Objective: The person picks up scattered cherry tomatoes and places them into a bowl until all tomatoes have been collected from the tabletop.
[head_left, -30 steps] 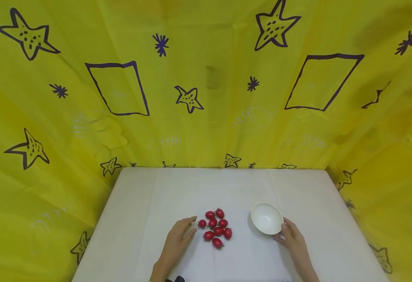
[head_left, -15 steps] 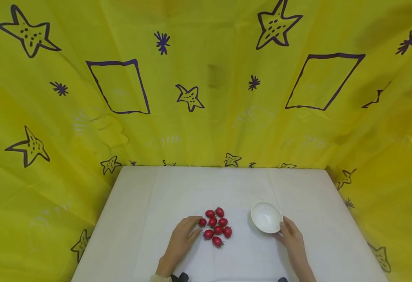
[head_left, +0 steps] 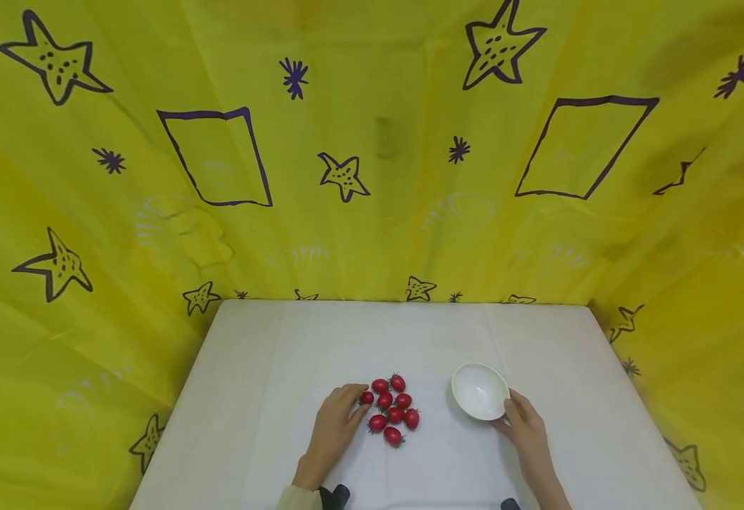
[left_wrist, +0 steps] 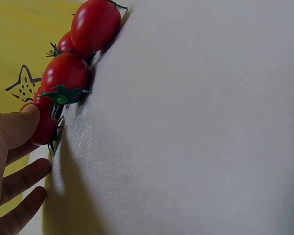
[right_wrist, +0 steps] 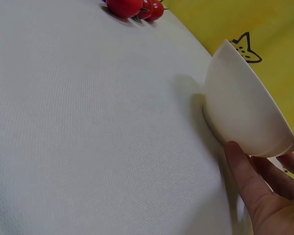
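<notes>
Plainly, the left hand (head_left: 335,419) pinches the leftmost tomato (head_left: 367,398); the bowl (head_left: 478,389), gripped by the right hand (head_left: 526,422), is rightward, beyond the other tomatoes (head_left: 395,415).

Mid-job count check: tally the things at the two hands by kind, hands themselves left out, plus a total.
Red tomatoes: 9, one of them pinched by the left hand
White bowl: 1, held by the right hand
Total: 10
</notes>
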Demonstrator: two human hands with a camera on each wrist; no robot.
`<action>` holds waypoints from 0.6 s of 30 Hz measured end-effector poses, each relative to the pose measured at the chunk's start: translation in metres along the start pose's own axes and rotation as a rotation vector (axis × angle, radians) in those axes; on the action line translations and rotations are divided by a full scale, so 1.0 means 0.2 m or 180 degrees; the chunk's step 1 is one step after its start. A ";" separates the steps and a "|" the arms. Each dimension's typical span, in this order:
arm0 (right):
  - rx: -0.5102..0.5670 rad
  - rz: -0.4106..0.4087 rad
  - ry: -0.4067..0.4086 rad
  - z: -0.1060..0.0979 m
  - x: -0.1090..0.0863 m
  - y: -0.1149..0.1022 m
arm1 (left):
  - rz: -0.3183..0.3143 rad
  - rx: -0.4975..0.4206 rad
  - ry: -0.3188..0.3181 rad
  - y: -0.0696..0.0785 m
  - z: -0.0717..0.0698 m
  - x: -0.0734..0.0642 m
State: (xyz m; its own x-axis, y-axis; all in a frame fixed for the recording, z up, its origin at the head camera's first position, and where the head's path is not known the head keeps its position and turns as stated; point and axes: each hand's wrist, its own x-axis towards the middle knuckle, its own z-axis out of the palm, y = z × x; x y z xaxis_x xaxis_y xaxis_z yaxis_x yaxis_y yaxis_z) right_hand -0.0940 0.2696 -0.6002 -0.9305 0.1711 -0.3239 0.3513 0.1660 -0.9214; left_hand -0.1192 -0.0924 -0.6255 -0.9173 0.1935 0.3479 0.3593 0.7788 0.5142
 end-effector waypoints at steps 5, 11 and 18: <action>-0.0010 0.0033 -0.0008 -0.01 0.01 0.00 | -0.0137 0.0033 -0.0072 0.01 0.00 0.01; -0.0011 0.0090 -0.0058 -0.02 0.01 -0.01 | -0.0140 -0.0010 -0.0093 0.01 0.00 0.01; -0.0066 0.0208 -0.0118 -0.05 0.03 -0.03 | -0.0305 -0.0269 -0.0282 0.00 -0.01 0.03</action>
State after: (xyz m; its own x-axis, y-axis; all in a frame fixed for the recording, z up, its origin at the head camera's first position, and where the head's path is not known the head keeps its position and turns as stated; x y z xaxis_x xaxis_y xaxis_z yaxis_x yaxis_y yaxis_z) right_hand -0.1012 0.2786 -0.5944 -0.9086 0.1461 -0.3914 0.4132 0.1758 -0.8935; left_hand -0.1240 -0.0927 -0.6215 -0.9583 0.1756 0.2253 0.2791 0.7439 0.6072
